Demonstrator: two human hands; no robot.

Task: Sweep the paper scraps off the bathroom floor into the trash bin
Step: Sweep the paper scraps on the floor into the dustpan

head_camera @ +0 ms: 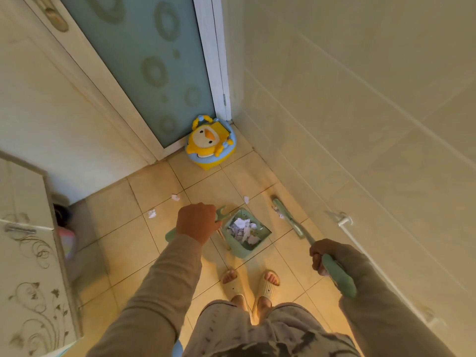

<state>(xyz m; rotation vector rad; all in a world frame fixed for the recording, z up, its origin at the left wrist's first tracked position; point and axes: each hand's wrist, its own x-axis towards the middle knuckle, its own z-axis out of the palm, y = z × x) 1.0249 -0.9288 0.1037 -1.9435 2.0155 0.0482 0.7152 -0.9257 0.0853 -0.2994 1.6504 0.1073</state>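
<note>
Several crumpled paper scraps (pixel 243 229) are heaped inside the pale green dustpan (pixel 244 234), which is set on the tiled floor (pixel 128 228) at the centre of the frame. The dustpan handle (pixel 223 212) is enclosed by the left hand (pixel 197 221), its grip pressed around it. The green broom (pixel 286 215) is held by the right hand (pixel 320 258) at lower right, grip clenched on the handle, its head lying right of the dustpan against one scrap. Three loose scraps (pixel 152 213) are left on the floor, left of and above the dustpan. A yellow potty (pixel 210 143) is seen in the corner beyond.
</note>
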